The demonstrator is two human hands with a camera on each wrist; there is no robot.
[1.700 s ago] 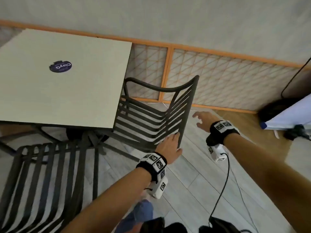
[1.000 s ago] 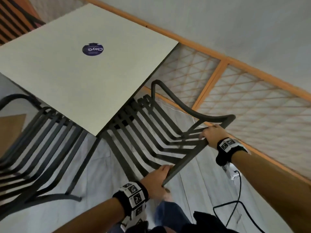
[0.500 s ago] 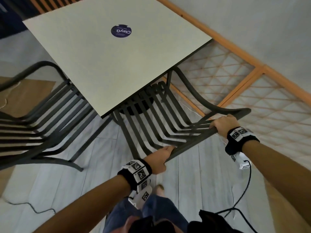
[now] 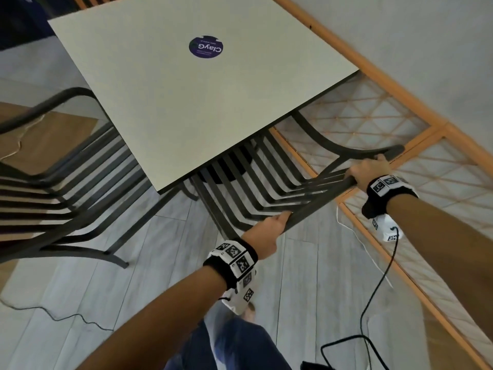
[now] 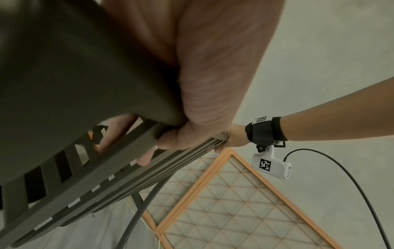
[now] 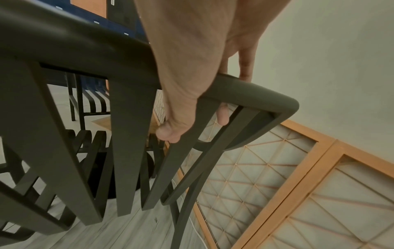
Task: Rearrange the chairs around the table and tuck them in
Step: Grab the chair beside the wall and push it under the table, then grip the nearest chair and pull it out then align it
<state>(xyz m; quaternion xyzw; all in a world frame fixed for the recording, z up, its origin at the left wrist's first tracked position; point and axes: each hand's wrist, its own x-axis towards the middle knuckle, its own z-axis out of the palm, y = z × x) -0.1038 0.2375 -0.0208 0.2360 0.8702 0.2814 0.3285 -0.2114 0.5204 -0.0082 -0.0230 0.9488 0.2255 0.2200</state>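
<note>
A dark slatted chair (image 4: 256, 177) stands at the near right side of the pale square table (image 4: 202, 102), its seat partly under the tabletop. My left hand (image 4: 269, 233) grips the near end of the chair's top rail (image 5: 89, 80), fingers curled round it. My right hand (image 4: 366, 170) grips the far end of the same rail (image 6: 245, 89), near the corner by the armrest. A second dark slatted chair (image 4: 53, 188) stands at the table's left side, its seat partly under the tabletop.
An orange-framed lattice panel (image 4: 400, 145) runs along the wall right behind the held chair. A round purple sticker (image 4: 205, 46) lies on the tabletop. Cables (image 4: 373, 303) trail over the grey plank floor. My legs (image 4: 234, 343) are below my arms.
Both hands took hold of the chair's top rail. Since then the seat has slid further under the tabletop.
</note>
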